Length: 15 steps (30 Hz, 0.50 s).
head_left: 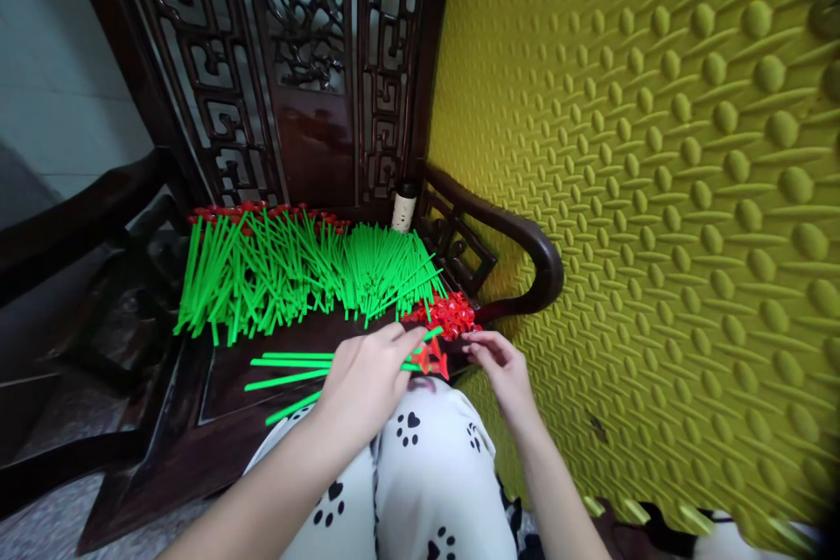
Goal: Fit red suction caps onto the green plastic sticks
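Left hand (367,372) is clasping thin, green, red-ended plastic sticks (295,362), seemingly to bundle them, my right hand (504,372) narrow, contents unclear.

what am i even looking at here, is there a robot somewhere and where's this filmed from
There's no robot: these are a person's own bare hands. The single picture comes from a camera worn on their head, looking forward and down, so their patterned trousers show below.

The left hand holds several green sticks, with red pieces at the right end of the bunch. The right hand is beside a red heap; whether its fingers grip anything is unclear.

On the dark carved chair lies a large spread of green sticks, some with red ends at the back. Behind them stands a pale container with a dark top. The yellow bumpy sheet is to the right.
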Available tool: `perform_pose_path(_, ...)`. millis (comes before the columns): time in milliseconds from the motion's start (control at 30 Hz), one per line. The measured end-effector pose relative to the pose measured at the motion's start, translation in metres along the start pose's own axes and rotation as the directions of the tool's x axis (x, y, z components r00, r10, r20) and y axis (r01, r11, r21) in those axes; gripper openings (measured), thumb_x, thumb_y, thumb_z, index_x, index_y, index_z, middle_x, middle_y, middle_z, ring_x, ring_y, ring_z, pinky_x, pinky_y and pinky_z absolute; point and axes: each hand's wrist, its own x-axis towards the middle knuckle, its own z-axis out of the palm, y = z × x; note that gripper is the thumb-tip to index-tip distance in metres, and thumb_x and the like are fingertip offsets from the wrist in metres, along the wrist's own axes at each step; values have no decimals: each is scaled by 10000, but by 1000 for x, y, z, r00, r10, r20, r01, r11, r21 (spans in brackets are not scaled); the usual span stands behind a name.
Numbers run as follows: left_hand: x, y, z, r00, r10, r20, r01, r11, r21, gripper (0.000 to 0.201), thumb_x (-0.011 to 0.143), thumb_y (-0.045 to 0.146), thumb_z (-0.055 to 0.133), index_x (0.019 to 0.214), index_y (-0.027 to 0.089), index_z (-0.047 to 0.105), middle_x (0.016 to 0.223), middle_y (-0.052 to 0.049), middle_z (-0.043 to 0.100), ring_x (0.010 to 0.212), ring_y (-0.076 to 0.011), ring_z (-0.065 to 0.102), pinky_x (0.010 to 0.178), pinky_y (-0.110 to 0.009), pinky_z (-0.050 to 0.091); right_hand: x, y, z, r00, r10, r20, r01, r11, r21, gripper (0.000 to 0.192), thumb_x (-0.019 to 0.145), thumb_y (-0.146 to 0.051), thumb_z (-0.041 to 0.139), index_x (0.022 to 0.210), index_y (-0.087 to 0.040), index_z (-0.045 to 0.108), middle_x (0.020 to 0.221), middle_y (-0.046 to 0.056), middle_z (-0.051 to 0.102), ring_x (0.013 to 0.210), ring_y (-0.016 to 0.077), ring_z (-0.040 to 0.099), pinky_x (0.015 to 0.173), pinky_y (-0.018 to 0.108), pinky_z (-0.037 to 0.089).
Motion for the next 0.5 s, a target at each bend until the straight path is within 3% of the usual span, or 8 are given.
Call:
perform_pose_path(167,4,-10,3,987,-163,-4,163,987,15,464,773,110,503,1209,240,594,1074,-63,680,884,-259,664,715,-359,523,22,38,-1,992,-21,-123,-15,960,-281,319,802,-412,541,922,-139,653,933,123,684,816,230,620,801,371,477)
perform_pose_path(333,6,-14,4,989,-146,33,146,989,-26,289,832,196,535,1083,265,660,1013,-42,701,866,-266,670,691,-353,513,42,28,18,985,19,-173,-104,861,-498,347,813,-459,514,898,-173,691,875,112,678,829,246,608,814,368,433)
perform_pose_path(500,7,-16,2,988,-144,60,149,985,-88,220,853,219,548,1013,265,692,1004,-29,706,901,-258,664,716,-334,493,65,20,40,954,139,-264,-272,771,-576,338,714,-483,626,584,-172,646,673,142,649,813,324,629,758,416,425)
